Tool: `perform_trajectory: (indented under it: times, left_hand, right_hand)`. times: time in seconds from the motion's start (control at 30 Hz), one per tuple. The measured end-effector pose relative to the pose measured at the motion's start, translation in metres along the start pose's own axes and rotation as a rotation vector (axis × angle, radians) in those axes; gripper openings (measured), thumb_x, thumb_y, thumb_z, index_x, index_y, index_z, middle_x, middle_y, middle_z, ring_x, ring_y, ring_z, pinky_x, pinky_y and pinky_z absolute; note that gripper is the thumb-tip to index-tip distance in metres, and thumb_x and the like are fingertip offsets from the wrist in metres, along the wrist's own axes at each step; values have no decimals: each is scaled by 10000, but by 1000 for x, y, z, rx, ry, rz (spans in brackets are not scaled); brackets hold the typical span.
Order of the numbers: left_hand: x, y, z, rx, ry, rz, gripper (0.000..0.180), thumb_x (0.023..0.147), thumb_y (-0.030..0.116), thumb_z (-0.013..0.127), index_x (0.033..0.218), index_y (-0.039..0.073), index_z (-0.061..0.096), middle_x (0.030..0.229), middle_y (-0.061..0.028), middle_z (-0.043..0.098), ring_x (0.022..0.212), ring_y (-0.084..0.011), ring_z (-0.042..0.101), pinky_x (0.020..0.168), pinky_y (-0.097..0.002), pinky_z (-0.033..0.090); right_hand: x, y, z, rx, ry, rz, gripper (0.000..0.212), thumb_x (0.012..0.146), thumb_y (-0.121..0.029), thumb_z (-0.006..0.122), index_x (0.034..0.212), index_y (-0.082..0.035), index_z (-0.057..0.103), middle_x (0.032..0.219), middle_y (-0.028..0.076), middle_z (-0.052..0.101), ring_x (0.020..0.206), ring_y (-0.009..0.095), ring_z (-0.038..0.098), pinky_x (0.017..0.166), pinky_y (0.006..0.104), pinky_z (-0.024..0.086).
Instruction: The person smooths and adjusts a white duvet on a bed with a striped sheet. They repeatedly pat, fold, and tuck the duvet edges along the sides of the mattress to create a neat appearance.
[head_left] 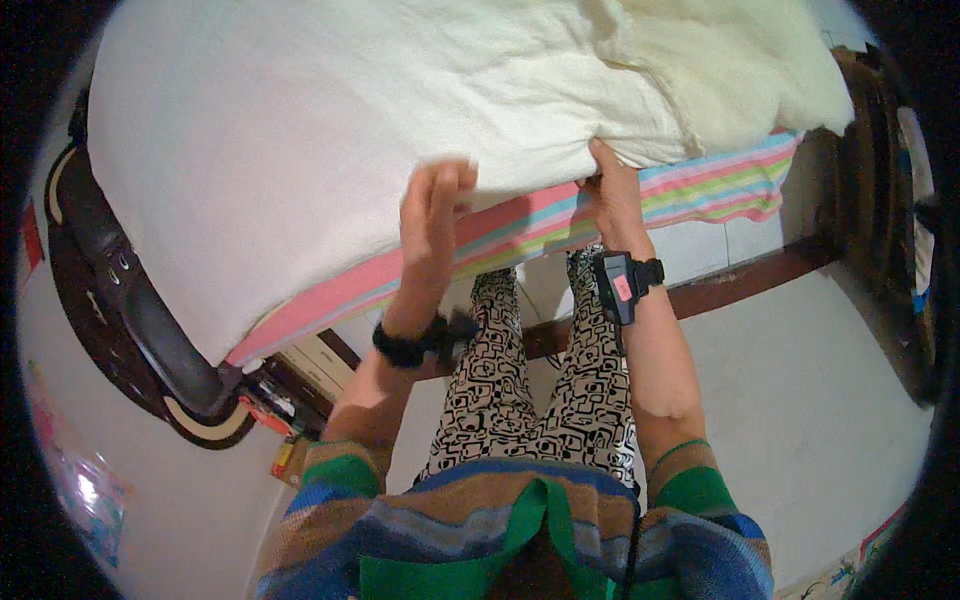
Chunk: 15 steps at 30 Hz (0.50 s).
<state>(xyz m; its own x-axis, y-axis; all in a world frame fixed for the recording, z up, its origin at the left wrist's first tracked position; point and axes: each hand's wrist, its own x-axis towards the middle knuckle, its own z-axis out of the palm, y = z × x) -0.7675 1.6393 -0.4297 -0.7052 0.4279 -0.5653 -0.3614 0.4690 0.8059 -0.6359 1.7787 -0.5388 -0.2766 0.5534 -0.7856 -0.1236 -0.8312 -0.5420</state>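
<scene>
A large white quilt [300, 130] covers the bed, its near edge hanging over a striped pink, blue and green sheet [710, 185]. At that edge, right of the middle, my right hand [615, 200] is closed on the quilt, thumb on top and fingers tucked under. The cloth puckers into folds around this grip. To its left, my left hand [430, 215] is raised just at the quilt's near edge, fingers stretched out and a little blurred, holding nothing. Fluffy cream wadding [740, 80] lies at the quilt's far right.
A dark curved headboard [115, 290] stands at the bed's left end, with a small drawer cabinet [318, 362] below. Dark wooden furniture [870, 170] closes off the right end. Pale floor [800, 360] stretches behind me on the right. My legs stand close to the bed's side.
</scene>
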Motion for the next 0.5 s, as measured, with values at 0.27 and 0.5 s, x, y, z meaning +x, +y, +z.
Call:
perform_trajectory:
  times: [0.27, 0.5]
  left_hand:
    - [1, -145, -6, -1207, -48, -432, 238, 947, 256, 519, 1113, 85, 529, 1026, -15, 555, 1002, -152, 515, 940, -329, 415]
    - [21, -134, 20, -986, 66, -428, 329, 925, 247, 505, 1194, 62, 468, 1157, -86, 546, 1102, -223, 494, 1014, -338, 349]
  right_hand:
    - [-4, -14, -6, -176, 45, 5, 281, 873, -196, 603, 1090, -20, 569, 913, 84, 615, 743, 180, 567, 596, 323, 452]
    - [5, -16, -22, -228, -38, -57, 294, 876, -192, 609, 1136, -62, 563, 1008, 61, 616, 829, 183, 583, 677, 334, 484]
